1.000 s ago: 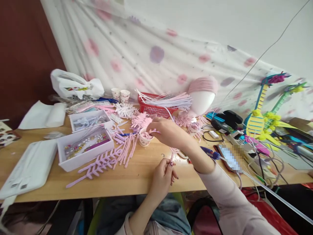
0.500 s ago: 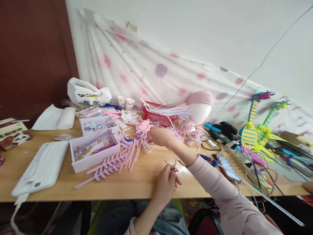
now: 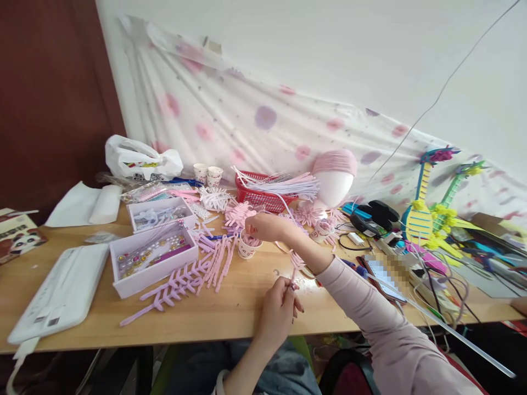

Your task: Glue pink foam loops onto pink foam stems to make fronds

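Observation:
My left hand point(image 3: 279, 308) is near the table's front edge, its fingers pinched round the stem of a small pink pipe-cleaner piece point(image 3: 297, 260) with branched tips. My right hand point(image 3: 269, 227) reaches across to a printed paper cup point(image 3: 249, 250) that holds pink pieces. Its fingers curl down at the cup's rim, and whatever lies between them is hidden. Left of the cup lie lilac pipe-cleaner sprigs point(image 3: 177, 288) and pink twisted strips point(image 3: 222, 260). A second paper cup point(image 3: 321, 231) with pink pieces stands to the right, beside fluffy pink flower shapes point(image 3: 308, 213).
White boxes of beads point(image 3: 154, 269) and a white power bank point(image 3: 61, 293) are on the left. A red basket point(image 3: 263, 198) of pipe cleaners and a white head form point(image 3: 334, 184) stand behind. Rightward are a phone point(image 3: 381, 280), cables and a yellow-blue instrument-shaped craft point(image 3: 419, 222).
The view has shifted slightly. More of the pink piece's branched tip shows above my left hand. My right hand stays at the cup.

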The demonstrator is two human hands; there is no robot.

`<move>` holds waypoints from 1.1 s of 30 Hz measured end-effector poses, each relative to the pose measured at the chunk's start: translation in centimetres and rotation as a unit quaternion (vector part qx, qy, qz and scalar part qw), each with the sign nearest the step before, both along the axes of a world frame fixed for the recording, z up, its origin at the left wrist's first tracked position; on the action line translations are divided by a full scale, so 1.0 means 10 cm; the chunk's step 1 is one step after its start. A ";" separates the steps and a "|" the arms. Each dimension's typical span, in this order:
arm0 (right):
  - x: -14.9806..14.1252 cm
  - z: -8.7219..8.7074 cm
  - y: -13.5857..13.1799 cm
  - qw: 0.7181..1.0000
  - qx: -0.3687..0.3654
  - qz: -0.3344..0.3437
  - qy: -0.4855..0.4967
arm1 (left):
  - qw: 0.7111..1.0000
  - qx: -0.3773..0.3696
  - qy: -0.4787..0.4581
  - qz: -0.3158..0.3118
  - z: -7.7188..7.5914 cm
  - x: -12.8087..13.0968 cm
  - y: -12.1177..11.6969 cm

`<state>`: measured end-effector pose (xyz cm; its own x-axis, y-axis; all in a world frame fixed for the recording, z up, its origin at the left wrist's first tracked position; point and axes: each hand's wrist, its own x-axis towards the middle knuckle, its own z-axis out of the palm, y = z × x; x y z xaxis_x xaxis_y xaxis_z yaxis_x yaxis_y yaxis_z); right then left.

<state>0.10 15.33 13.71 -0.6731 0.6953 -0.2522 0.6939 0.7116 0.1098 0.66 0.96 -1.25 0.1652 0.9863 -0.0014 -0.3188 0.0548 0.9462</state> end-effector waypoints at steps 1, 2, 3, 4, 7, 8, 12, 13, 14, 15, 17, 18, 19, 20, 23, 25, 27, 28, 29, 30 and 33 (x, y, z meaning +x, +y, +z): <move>0.00 -0.02 0.00 1.000 -0.001 -0.002 0.003 | 1.000 0.001 -0.001 0.001 0.00 0.00 0.00; 0.00 -0.03 0.01 1.000 -0.001 -0.004 0.006 | 1.000 0.001 -0.002 0.001 0.00 0.00 0.00; 0.00 -0.04 0.01 1.000 0.000 -0.006 0.010 | 1.000 0.001 -0.003 0.002 0.00 0.00 0.00; 0.00 -0.05 0.01 1.000 0.001 -0.007 0.013 | 1.000 0.001 -0.003 0.003 0.00 0.00 0.00; 0.01 -0.01 0.00 1.000 0.004 -0.004 0.023 | 1.000 0.001 -0.003 0.006 0.00 0.00 0.00; 0.01 0.01 -0.01 1.000 0.004 -0.001 0.024 | 1.000 0.000 -0.002 0.006 0.00 0.00 0.00; -0.02 0.05 -0.06 1.000 -0.006 0.001 0.016 | 1.000 -0.001 -0.003 0.005 -0.01 0.00 0.01; -0.02 0.04 -0.07 1.000 -0.006 -0.002 0.014 | 1.000 -0.002 -0.003 0.005 -0.01 0.00 0.01; -0.02 0.03 -0.07 1.000 -0.004 -0.005 0.012 | 1.000 -0.002 -0.004 0.006 -0.01 0.00 0.01; -0.02 0.02 -0.07 1.000 -0.001 -0.009 0.011 | 1.000 -0.002 -0.004 0.006 -0.01 0.00 0.02; 0.00 0.00 -0.06 1.000 0.006 -0.015 0.009 | 1.000 -0.002 -0.004 0.006 -0.01 0.00 0.01; 0.01 -0.01 -0.06 1.000 0.008 -0.017 0.008 | 1.000 -0.002 -0.004 0.006 -0.01 -0.01 0.01; 0.03 -0.02 -0.05 1.000 0.009 -0.018 0.007 | 1.000 -0.002 -0.005 0.006 -0.01 -0.01 0.01; 0.04 -0.02 -0.05 1.000 0.009 -0.017 0.006 | 1.000 -0.002 -0.005 0.006 0.00 -0.01 0.01; 0.05 -0.04 -0.05 1.000 0.011 -0.015 0.004 | 1.000 -0.005 -0.007 0.009 0.01 -0.01 0.01; 0.05 -0.05 -0.05 1.000 0.014 -0.017 0.003 | 1.000 -0.008 -0.007 0.010 0.01 -0.01 0.01; 0.04 -0.07 -0.05 1.000 0.016 -0.021 0.004 | 1.000 -0.010 -0.007 0.011 0.01 -0.01 0.01; 0.03 -0.07 -0.04 1.000 0.017 -0.023 0.006 | 1.000 -0.011 -0.006 0.012 0.01 -0.01 0.01; 0.03 -0.07 -0.02 1.000 0.017 -0.024 0.011 | 1.000 -0.012 -0.004 0.013 0.01 -0.01 0.01; 0.03 -0.07 -0.01 0.999 0.018 -0.024 0.019 | 1.000 -0.013 -0.002 0.014 0.00 -0.01 0.01; 0.08 0.02 0.00 0.998 0.024 -0.012 0.065 | 1.000 -0.016 0.004 0.016 0.01 -0.02 0.01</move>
